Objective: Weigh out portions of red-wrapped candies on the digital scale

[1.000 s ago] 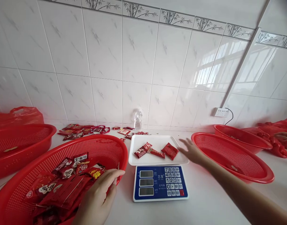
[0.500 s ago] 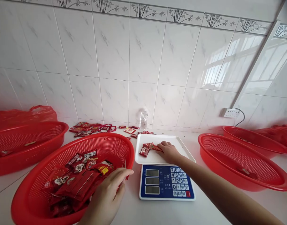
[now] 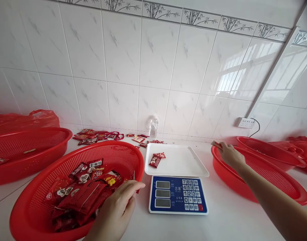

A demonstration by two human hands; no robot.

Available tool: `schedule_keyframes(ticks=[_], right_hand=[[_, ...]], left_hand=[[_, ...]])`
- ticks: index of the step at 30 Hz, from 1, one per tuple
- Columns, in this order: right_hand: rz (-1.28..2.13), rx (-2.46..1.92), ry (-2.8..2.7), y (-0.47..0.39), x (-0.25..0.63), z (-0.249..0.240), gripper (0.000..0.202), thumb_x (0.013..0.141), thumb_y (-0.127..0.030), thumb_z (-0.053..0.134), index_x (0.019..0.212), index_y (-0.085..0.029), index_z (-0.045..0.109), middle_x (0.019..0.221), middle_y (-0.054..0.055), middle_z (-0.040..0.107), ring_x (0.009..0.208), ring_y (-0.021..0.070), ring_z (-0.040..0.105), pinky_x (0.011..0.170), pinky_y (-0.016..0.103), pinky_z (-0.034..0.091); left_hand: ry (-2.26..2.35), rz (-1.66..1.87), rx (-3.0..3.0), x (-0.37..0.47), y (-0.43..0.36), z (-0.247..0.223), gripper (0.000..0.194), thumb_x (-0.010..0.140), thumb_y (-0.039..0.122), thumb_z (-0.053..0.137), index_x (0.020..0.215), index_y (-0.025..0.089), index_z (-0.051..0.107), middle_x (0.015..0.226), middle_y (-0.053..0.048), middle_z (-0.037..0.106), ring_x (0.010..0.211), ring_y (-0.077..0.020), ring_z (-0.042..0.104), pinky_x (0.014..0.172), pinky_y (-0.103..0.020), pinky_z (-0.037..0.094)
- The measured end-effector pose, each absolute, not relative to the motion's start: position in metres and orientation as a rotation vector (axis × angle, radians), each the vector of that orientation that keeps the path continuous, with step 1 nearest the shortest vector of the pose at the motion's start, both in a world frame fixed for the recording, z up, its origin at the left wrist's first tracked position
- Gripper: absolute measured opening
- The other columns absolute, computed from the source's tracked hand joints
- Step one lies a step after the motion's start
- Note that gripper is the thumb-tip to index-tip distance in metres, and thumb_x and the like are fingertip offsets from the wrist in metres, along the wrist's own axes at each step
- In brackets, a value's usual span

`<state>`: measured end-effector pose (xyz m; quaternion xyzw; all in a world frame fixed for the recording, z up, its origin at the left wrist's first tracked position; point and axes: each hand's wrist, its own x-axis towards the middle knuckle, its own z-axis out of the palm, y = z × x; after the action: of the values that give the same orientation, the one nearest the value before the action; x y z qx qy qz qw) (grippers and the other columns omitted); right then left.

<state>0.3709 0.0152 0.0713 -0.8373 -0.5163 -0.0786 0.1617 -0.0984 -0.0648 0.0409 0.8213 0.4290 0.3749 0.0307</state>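
Observation:
My right hand (image 3: 231, 156) is closed on a small snack packet (image 3: 216, 145), whose end sticks out past the fingers. It is over the left rim of the right-hand red basket (image 3: 217, 169). My left hand (image 3: 115, 209) is at the right side of a large red basket (image 3: 30, 197) with several red snack packets (image 3: 85, 197) in it. Its fingers are curled together, and a bit of red shows below the index finger; what it grips is mostly hidden. Between the hands stands a blue-fronted scale (image 3: 178, 195). Two small packets (image 3: 155, 161) lie overlapping on its white pan (image 3: 180, 160).
Another red basket (image 3: 65, 142) stands at far left, before a red plastic bag (image 3: 40, 119). More packets (image 3: 93, 136) lie along the tiled wall near a clear bottle (image 3: 153, 129). A further basket (image 3: 269, 150) stands behind the right one, below a power strip (image 3: 245, 123).
My right hand has lifted a packet from the scale pan and carried it right to the right-hand basket. Two packets stay on the pan. My left hand has hardly moved.

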Motion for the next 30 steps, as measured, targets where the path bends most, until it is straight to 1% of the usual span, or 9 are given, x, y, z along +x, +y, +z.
schedule_keyframes(ticks=[4, 7, 9, 12, 15, 18, 21, 26, 30], right_hand=[[-0.195, -2.524, -1.304, -0.010, 0.410, 0.067, 0.049, 0.093, -0.036, 0.032, 0.133, -0.011, 0.046, 0.121, 0.034, 0.049, 0.101, 0.0444, 0.060, 0.067, 0.052, 0.045], [-0.202, -2.493, -1.371, -0.005, 0.396, 0.066, 0.055, 0.090, -0.037, 0.040, 0.138, -0.009, 0.043, 0.136, 0.036, 0.037, 0.126, 0.0517, 0.036, 0.078, 0.063, 0.040], [-0.207, -2.371, -1.548, 0.010, 0.362, 0.065, 0.058, 0.091, -0.040, 0.040, 0.141, -0.013, 0.038, 0.146, 0.028, 0.029, 0.136, 0.0460, 0.020, 0.089, 0.065, 0.034], [-0.129, -2.081, -1.909, 0.036, 0.284, 0.060, 0.059, 0.092, -0.047, 0.040, 0.144, -0.021, 0.033, 0.150, 0.015, 0.029, 0.140, 0.0314, 0.021, 0.104, 0.052, 0.031], [0.032, -1.787, -2.234, 0.054, 0.200, 0.048, 0.062, 0.088, -0.059, 0.043, 0.143, -0.032, 0.034, 0.152, 0.005, 0.030, 0.142, 0.0274, 0.018, 0.108, 0.047, 0.027], [0.149, -1.589, -2.393, 0.061, 0.141, 0.038, 0.063, 0.088, -0.061, 0.043, 0.144, -0.035, 0.032, 0.150, 0.005, 0.034, 0.140, 0.0302, 0.022, 0.105, 0.051, 0.029], [0.186, -1.487, -2.437, 0.063, 0.117, 0.035, 0.052, 0.090, -0.054, 0.044, 0.137, -0.032, 0.043, 0.137, 0.008, 0.048, 0.131, 0.0296, 0.037, 0.102, 0.049, 0.032], [0.161, -1.478, -2.351, 0.063, 0.132, 0.036, 0.031, 0.090, -0.033, 0.049, 0.119, -0.026, 0.060, 0.109, 0.007, 0.063, 0.105, 0.0217, 0.057, 0.086, 0.031, 0.043], [0.115, -1.564, -2.220, 0.057, 0.171, 0.036, 0.024, 0.091, -0.029, 0.047, 0.109, -0.025, 0.062, 0.103, 0.002, 0.064, 0.073, 0.0109, 0.064, 0.070, 0.022, 0.046]], left_hand=[[1.266, 1.140, 2.487, -0.099, -0.066, 0.044, 0.034, 0.083, 0.012, 0.045, 0.107, 0.030, 0.062, 0.107, 0.002, 0.069, 0.098, -0.0146, 0.066, 0.084, -0.020, 0.052], [1.244, 1.155, 2.463, -0.101, -0.067, 0.042, 0.035, 0.082, 0.012, 0.046, 0.107, 0.030, 0.062, 0.108, 0.002, 0.069, 0.099, -0.0146, 0.066, 0.085, -0.019, 0.052], [1.234, 1.163, 2.454, -0.102, -0.067, 0.041, 0.036, 0.082, 0.011, 0.046, 0.108, 0.030, 0.062, 0.109, 0.002, 0.069, 0.101, -0.0149, 0.065, 0.086, -0.020, 0.051], [1.233, 1.140, 2.434, -0.102, -0.067, 0.040, 0.035, 0.083, 0.011, 0.046, 0.108, 0.030, 0.062, 0.109, 0.001, 0.068, 0.102, -0.0156, 0.064, 0.088, -0.021, 0.050], [1.235, 1.096, 2.407, -0.100, -0.068, 0.043, 0.034, 0.083, 0.011, 0.045, 0.106, 0.029, 0.062, 0.107, 0.001, 0.068, 0.101, -0.0150, 0.064, 0.087, -0.020, 0.050], [1.251, 1.086, 2.363, -0.100, -0.071, 0.047, 0.031, 0.086, 0.013, 0.045, 0.106, 0.029, 0.062, 0.106, 0.001, 0.067, 0.099, -0.0141, 0.063, 0.087, -0.019, 0.049], [1.277, 1.094, 2.330, -0.104, -0.073, 0.050, 0.032, 0.087, 0.015, 0.045, 0.109, 0.029, 0.062, 0.106, 0.001, 0.067, 0.100, -0.0145, 0.063, 0.088, -0.020, 0.048], [1.293, 1.026, 2.275, -0.109, -0.069, 0.053, 0.034, 0.085, 0.014, 0.046, 0.111, 0.029, 0.062, 0.109, 0.000, 0.067, 0.101, -0.0158, 0.062, 0.089, -0.022, 0.048], [1.280, 0.945, 2.230, -0.110, -0.062, 0.058, 0.034, 0.086, 0.016, 0.045, 0.113, 0.029, 0.062, 0.112, -0.001, 0.066, 0.102, -0.0166, 0.062, 0.090, -0.024, 0.047]])
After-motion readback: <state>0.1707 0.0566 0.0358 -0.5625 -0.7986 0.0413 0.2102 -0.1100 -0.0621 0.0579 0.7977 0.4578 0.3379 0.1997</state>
